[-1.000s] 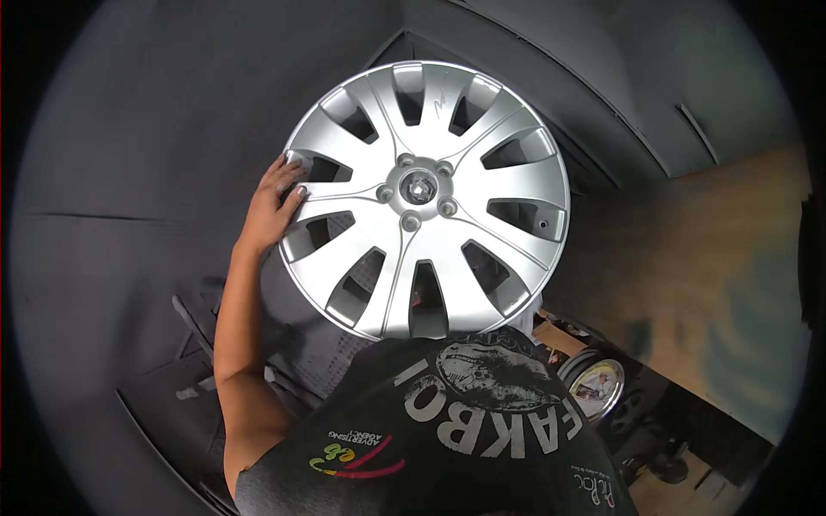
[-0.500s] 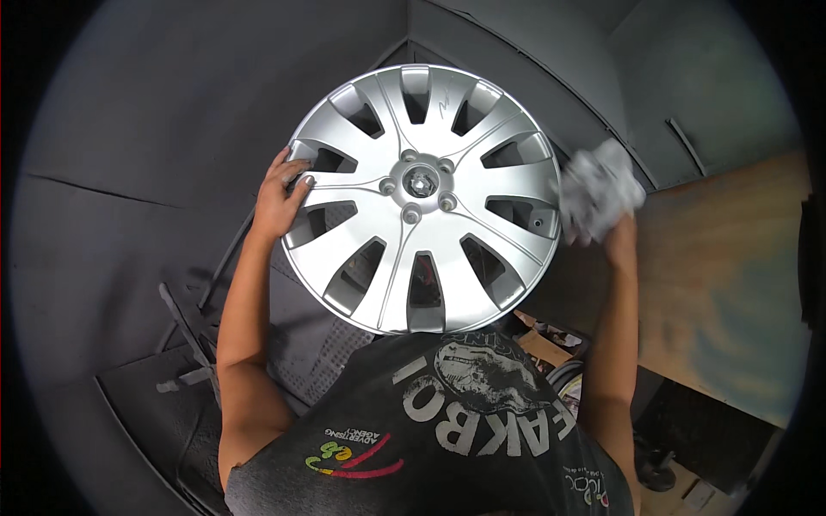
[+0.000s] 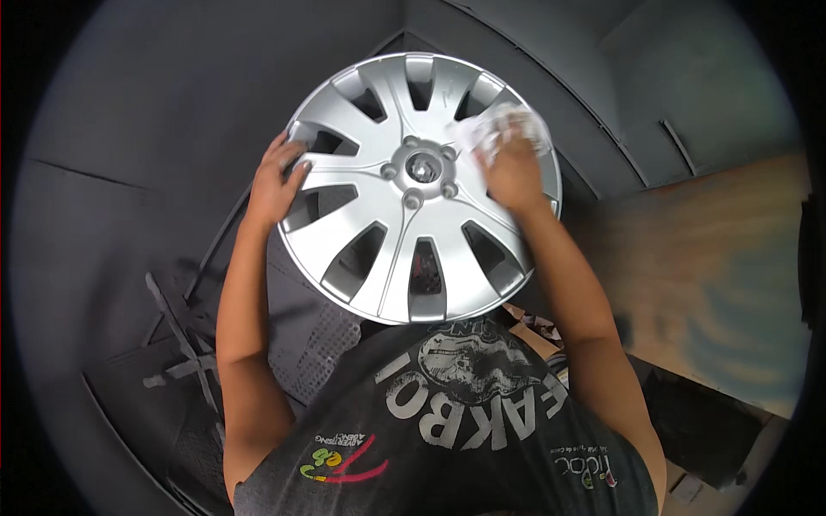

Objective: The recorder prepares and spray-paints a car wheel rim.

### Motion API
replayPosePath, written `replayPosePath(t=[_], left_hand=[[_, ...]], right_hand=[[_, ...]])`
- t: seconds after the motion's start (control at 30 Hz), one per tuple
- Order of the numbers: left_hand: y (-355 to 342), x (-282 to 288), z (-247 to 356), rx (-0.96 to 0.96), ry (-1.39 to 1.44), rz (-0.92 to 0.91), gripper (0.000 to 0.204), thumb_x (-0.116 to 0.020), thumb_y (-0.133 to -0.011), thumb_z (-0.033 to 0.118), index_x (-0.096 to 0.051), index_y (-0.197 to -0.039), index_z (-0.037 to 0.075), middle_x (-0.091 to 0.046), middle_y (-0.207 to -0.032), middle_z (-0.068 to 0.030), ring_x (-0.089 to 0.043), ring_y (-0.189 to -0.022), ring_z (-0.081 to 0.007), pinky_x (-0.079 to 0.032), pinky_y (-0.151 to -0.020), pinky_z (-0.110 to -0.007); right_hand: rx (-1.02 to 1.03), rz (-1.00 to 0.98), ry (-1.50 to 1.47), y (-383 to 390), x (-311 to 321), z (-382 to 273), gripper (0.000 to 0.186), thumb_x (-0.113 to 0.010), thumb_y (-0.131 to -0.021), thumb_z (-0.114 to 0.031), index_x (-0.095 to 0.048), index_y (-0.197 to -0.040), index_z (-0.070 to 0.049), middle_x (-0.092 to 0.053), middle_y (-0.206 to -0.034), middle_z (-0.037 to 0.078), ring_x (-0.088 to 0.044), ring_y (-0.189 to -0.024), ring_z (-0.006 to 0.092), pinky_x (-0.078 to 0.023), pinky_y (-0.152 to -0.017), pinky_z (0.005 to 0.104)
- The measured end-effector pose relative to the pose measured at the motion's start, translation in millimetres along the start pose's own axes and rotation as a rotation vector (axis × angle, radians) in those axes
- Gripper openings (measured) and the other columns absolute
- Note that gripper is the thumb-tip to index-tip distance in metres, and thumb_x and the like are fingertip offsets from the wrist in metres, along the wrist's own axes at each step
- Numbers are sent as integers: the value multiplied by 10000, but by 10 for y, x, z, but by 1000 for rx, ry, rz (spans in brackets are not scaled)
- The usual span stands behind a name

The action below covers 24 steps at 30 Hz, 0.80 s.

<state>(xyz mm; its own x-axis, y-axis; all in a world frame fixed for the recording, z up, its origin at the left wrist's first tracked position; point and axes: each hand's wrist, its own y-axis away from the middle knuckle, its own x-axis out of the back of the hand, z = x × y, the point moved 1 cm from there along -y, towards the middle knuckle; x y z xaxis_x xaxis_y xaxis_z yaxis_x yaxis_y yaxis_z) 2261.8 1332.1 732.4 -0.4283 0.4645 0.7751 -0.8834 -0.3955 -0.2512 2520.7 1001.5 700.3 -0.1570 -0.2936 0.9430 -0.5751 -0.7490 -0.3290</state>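
Observation:
A silver car wheel rim [image 3: 462, 279] with several broad spokes faces up in front of me, its hub with bolt holes near the middle. My left hand [image 3: 274, 182] grips the wheel's left edge, fingers curled over the rim and into an opening. On the upper right spokes, my right hand [image 3: 514, 176] presses a crumpled white cloth [image 3: 499, 127], slightly blurred by motion. The cloth covers part of the spokes and an opening there. What supports the wheel from below is hidden.
Dark grey surfaces [image 3: 129, 112] surround the wheel on the left and at the back. A crossed metal frame [image 3: 183, 340] stands at lower left. To the right is a brownish stained board [image 3: 714, 267]. Cardboard [image 3: 533, 337] shows below the wheel, and a dark panel [image 3: 701, 421] at lower right.
My right hand has swung left with the cloth, from beside the wheel onto its upper right spokes. The left hand keeps its hold, and the wheel appears slightly higher in view.

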Motion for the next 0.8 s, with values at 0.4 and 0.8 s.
replayPosePath(t=[0.4,0.8], left_hand=[[-43,-181,-15,-33,-41,-29,280,-683,-906,179,-702,-1124,4,-677,-1223,-161,-457,-1385,-375,-373,-1135,-442],[-276,-154,-194,-107,-15,-40,286,-665,-929,209,-701,-1111,-9,-666,-1216,-203,-452,-1365,-409,-364,-1126,-456]], right_hand=[[87,-175,-237,501,239,-185,694,-639,-897,-374,-456,-1459,-9,-471,-1481,247,-447,-1380,391,-328,-1163,496],[-190,-332,-281,612,370,-987,713,-612,-928,-300,-371,-1517,21,-379,-1534,302,-360,-1447,411,-259,-1226,422]])
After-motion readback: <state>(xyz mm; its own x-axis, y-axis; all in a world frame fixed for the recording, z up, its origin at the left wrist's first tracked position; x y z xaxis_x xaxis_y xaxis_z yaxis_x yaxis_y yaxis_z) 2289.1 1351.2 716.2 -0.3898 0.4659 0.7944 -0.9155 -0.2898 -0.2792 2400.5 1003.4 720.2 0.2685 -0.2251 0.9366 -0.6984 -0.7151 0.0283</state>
